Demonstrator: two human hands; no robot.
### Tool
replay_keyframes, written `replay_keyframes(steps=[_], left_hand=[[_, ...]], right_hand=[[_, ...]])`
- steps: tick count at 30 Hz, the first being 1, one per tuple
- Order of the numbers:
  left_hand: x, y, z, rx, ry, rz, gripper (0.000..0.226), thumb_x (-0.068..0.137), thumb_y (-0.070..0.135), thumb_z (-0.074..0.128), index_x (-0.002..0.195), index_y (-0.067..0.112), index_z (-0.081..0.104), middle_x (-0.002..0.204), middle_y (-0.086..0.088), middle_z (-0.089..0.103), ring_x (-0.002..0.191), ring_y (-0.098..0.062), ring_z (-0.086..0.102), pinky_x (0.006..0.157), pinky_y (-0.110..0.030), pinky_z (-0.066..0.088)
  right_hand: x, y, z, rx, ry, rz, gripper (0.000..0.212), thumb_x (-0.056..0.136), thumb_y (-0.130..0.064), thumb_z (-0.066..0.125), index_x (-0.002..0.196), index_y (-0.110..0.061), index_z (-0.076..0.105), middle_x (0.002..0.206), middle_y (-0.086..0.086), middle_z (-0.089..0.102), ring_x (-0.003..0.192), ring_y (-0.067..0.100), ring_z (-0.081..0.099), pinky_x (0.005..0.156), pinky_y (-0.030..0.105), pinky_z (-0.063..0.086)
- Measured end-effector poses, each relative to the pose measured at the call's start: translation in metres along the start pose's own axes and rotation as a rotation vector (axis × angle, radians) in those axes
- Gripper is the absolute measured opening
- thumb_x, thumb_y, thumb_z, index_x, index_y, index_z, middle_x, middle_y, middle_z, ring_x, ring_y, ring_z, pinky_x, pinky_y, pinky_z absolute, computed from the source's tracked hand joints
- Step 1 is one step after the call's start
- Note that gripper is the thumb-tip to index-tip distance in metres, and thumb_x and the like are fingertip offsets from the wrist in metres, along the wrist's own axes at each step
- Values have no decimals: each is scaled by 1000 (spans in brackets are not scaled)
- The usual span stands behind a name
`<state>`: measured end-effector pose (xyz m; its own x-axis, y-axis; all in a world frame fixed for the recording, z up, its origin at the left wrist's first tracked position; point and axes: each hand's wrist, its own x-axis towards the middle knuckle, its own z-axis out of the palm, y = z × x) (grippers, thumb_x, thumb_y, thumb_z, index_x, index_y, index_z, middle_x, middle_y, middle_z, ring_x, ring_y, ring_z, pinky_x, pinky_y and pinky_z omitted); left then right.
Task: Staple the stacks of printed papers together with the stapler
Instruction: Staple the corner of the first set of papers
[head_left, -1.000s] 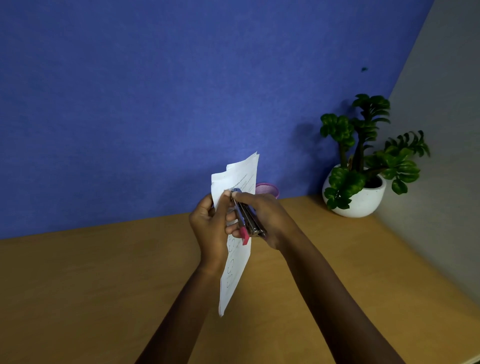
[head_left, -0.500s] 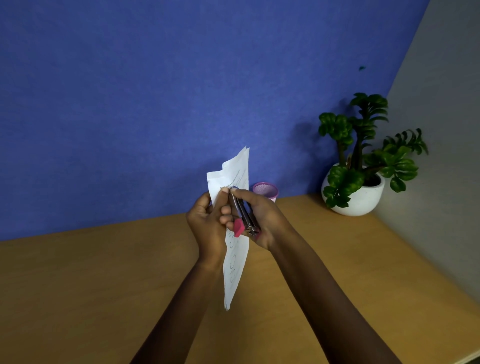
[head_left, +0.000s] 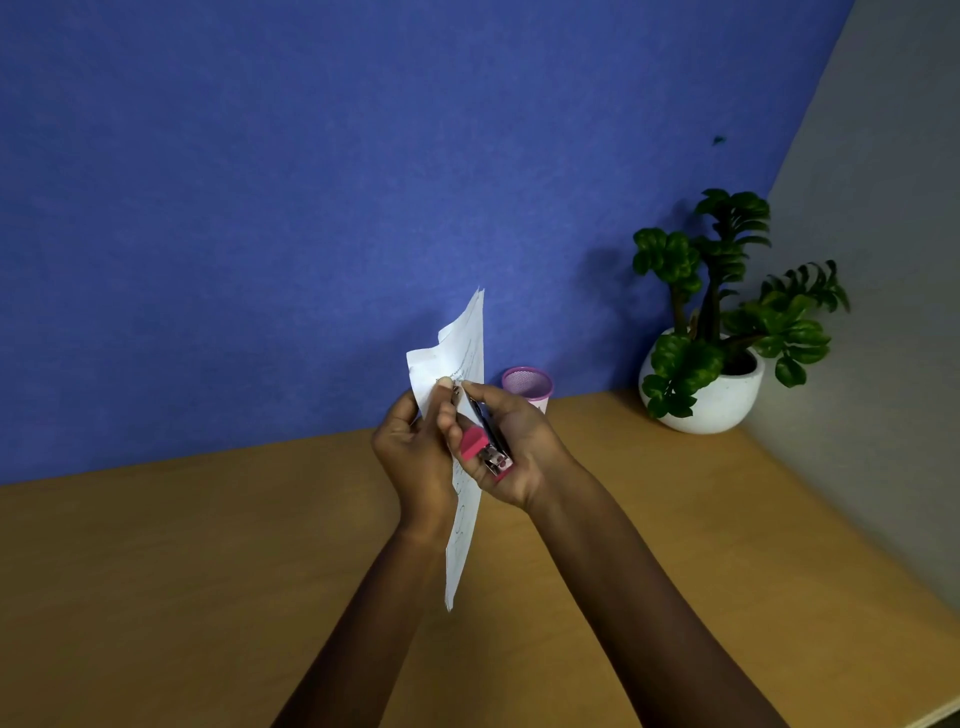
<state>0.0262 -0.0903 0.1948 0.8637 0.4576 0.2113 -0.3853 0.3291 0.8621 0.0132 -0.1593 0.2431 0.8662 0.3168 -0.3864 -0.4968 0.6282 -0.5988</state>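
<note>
A thin stack of printed white papers (head_left: 464, 343) is held upright and nearly edge-on above the desk. My left hand (head_left: 415, 452) grips the stack near its upper part, thumb pressed on the sheets. My right hand (head_left: 511, 447) holds a small pink and metal stapler (head_left: 485, 441) against the right face of the papers, its nose up by my left thumb. The lower end of the stack hangs down between my wrists. Whether the stapler's jaws bite the paper is hidden by my fingers.
A wooden desk (head_left: 208, 571) runs below my arms. A pink mesh pen cup (head_left: 527, 384) stands at the blue wall behind my hands. A green plant in a white pot (head_left: 711, 389) sits in the right corner by the grey wall.
The papers have turned more edge-on and shifted slightly left. My right hand has tilted the stapler so its pink rear end shows more.
</note>
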Motion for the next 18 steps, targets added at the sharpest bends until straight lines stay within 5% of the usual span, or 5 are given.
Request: replay_keyframes(steps=[8, 13, 18], left_hand=[[1, -3, 2, -12, 53, -11, 13, 85, 6, 60, 90, -2, 68, 58, 17, 70, 61, 2, 66, 64, -15, 56], [-1, -1, 5, -83, 58, -45, 16, 85, 5, 60, 76, 15, 69, 58, 16, 71, 61, 1, 67, 57, -13, 53], [-3, 1, 8, -139, 60, -69, 16, 85, 3, 59, 76, 13, 67, 56, 14, 71, 58, 1, 66, 55, -12, 52]], right_hand=[[-2, 1, 4, 206, -62, 57, 35, 94, -14, 45, 71, 7, 61, 52, 13, 65, 39, 20, 64, 33, 22, 51], [-6, 0, 5, 280, -49, 82, 35, 93, -13, 47, 70, 10, 61, 51, 16, 66, 37, 23, 64, 31, 23, 51], [-7, 0, 7, 336, -48, 86, 30, 93, -13, 46, 78, 9, 59, 52, 17, 66, 37, 23, 64, 32, 24, 51]])
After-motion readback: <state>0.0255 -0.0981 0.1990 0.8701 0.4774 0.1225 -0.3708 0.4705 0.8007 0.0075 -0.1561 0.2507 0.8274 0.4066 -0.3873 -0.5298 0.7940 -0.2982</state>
